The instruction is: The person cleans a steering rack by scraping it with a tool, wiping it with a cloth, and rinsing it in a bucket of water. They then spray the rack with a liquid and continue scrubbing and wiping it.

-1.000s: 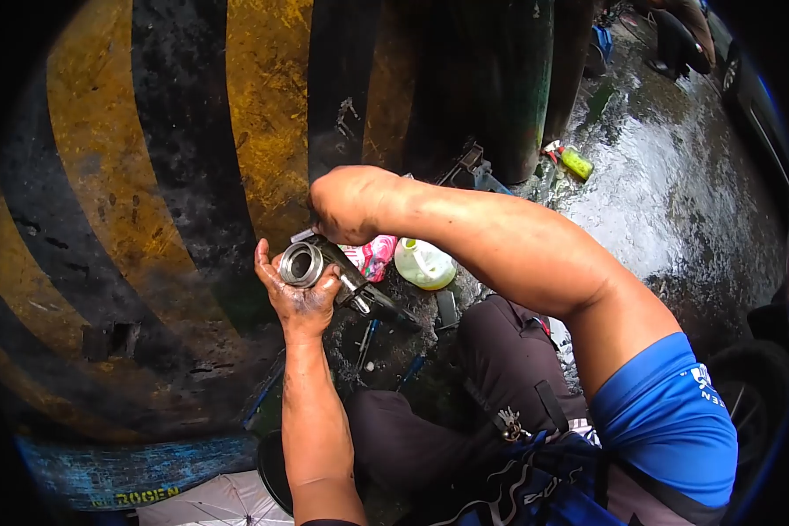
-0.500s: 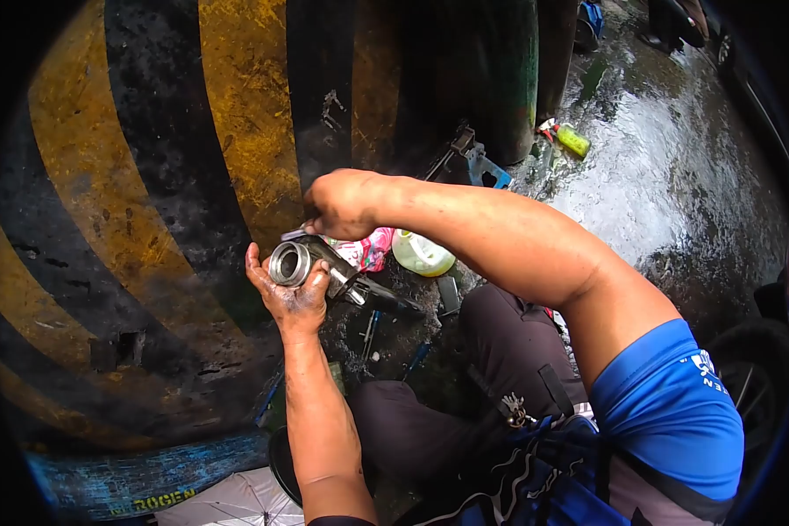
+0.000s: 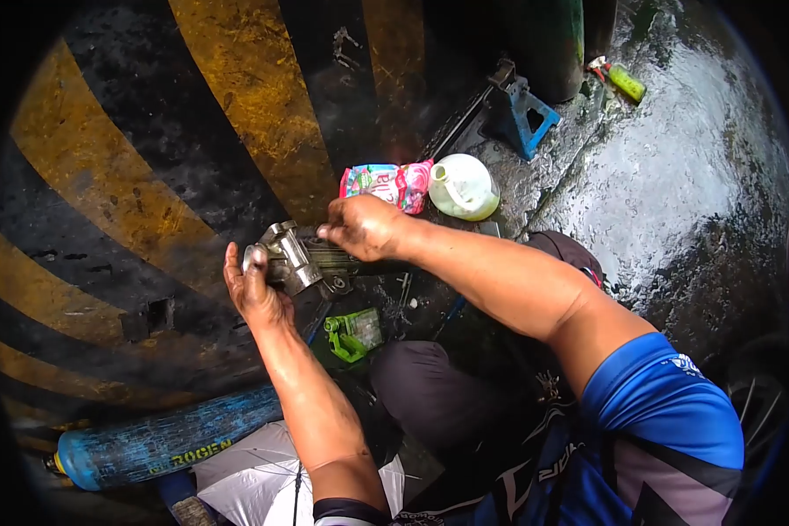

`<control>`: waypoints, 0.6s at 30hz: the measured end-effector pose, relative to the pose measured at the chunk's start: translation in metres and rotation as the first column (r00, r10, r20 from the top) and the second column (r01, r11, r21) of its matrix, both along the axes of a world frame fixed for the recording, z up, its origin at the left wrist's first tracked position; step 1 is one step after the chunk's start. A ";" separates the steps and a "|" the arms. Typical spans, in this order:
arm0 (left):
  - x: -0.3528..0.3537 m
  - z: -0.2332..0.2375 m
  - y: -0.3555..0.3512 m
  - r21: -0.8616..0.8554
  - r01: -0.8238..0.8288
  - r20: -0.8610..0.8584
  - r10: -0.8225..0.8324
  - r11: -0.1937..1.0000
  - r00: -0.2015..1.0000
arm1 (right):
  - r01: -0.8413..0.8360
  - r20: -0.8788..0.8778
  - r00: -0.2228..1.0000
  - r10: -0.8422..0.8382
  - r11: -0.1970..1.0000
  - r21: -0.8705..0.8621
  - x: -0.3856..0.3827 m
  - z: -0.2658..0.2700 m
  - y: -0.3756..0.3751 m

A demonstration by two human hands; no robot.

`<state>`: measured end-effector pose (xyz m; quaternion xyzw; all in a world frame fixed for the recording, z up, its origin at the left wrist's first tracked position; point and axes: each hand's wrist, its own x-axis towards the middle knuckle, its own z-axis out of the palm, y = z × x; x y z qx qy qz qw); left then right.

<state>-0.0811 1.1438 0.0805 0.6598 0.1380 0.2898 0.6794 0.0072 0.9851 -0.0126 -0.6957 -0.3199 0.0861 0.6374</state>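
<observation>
A silvery metal part with a dark body reaching to the right is gripped at its left end by my left hand, thumb over the metal and some fingers raised. My right hand is curled just above the dark body, its fingertips near the top of the part; whether they hold anything is hidden. Behind my right hand lie a pink and white packet and a round translucent jug with pale yellow-green liquid.
A blue jack stand and a yellow-green spray bottle are at the upper right. A green container lies below the part. At lower left are a blue cylinder and a grey umbrella. A yellow-and-black striped surface fills the left.
The metal part has turned, so its round opening no longer faces up. My right hand has moved off its top edge towards the right. The view has shifted, showing more of the cylinder and green container.
</observation>
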 end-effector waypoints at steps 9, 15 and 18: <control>0.009 -0.013 0.020 0.231 -0.223 0.027 0.223 0.947 0.975 | -0.029 -0.013 1.000 0.028 0.995 -0.094 -0.030 -0.036 0.024; 0.016 -0.015 0.029 0.252 -0.208 0.035 0.206 0.945 0.978 | 0.037 0.115 0.993 -0.022 0.990 -0.134 -0.025 -0.073 0.016; 0.020 -0.014 0.025 0.223 -0.171 0.023 0.170 0.960 0.985 | 0.051 0.123 0.991 -0.048 0.998 -0.025 -0.024 -0.037 0.029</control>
